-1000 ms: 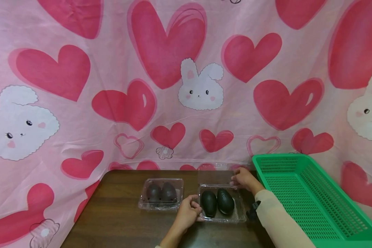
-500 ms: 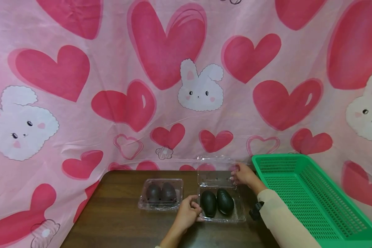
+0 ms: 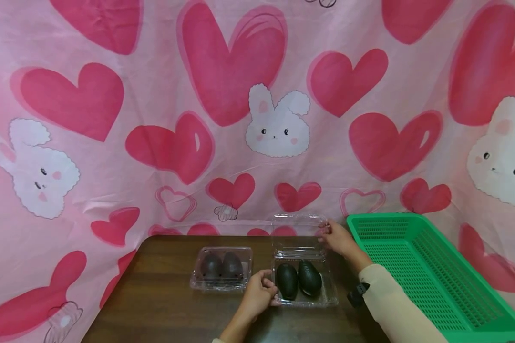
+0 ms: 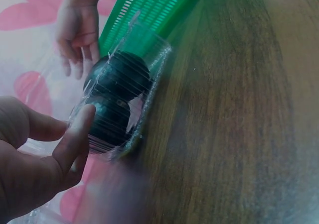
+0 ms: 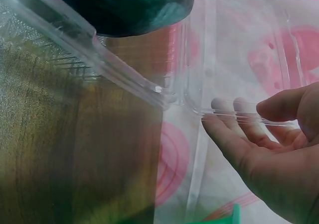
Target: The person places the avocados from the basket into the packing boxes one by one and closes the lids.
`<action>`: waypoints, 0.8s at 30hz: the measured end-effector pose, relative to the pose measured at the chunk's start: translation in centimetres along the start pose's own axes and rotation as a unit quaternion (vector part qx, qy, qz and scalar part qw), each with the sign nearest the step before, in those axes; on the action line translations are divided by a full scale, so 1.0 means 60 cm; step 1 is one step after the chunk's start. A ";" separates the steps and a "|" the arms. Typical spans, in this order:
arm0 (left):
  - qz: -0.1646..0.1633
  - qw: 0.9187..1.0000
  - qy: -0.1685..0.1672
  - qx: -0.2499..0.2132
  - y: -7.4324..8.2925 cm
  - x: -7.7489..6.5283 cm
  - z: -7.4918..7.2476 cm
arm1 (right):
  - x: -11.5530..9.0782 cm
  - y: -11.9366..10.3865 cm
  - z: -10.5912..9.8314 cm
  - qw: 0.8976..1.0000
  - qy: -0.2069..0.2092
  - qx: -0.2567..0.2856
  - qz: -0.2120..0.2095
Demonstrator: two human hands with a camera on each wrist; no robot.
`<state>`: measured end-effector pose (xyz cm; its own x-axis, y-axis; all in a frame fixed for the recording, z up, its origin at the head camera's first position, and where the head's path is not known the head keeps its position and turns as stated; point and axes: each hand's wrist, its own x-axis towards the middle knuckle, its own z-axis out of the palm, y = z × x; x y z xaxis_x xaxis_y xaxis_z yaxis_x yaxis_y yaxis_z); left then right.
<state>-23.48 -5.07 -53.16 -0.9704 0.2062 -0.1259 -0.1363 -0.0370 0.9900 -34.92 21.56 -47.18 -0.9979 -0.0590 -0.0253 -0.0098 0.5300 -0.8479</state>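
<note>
A clear plastic clamshell box stands on the table with its lid raised at the back. Two dark green avocados lie side by side in its base. At the base's left side, my left hand holds the rim between thumb and fingers; the left wrist view shows the fingertips against the clear wall. My right hand grips the right edge of the lid, thumb on one face and fingers on the other in the right wrist view. Part of an avocado shows at the top there.
A second clear clamshell, lid down over two dark avocados, stands left of my left hand. A green plastic basket is at the right, close to my right forearm. A pink heart-print cloth hangs behind the wooden table.
My right hand has lifted the lid from lying back to a more upright tilt. My left hand has stayed at the base's left side. The avocados remain in the base.
</note>
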 end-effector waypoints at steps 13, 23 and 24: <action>-0.002 1.000 0.002 0.004 -0.004 0.004 -0.001 | -0.029 -0.032 -0.018 0.995 0.032 -0.063 -0.076; -0.009 1.000 0.000 0.001 -0.001 -0.001 0.000 | -0.060 -0.034 -0.021 0.996 0.032 -0.016 -0.080; -0.010 1.000 0.000 0.000 -0.001 -0.001 0.000 | -0.062 -0.034 -0.021 0.996 0.032 -0.012 -0.078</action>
<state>-23.43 -5.08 -53.22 -0.9675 0.2071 -0.1449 -0.1551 -0.0336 0.9873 -31.27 21.80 -44.70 -0.9860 -0.0888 0.1412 -0.1668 0.5383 -0.8261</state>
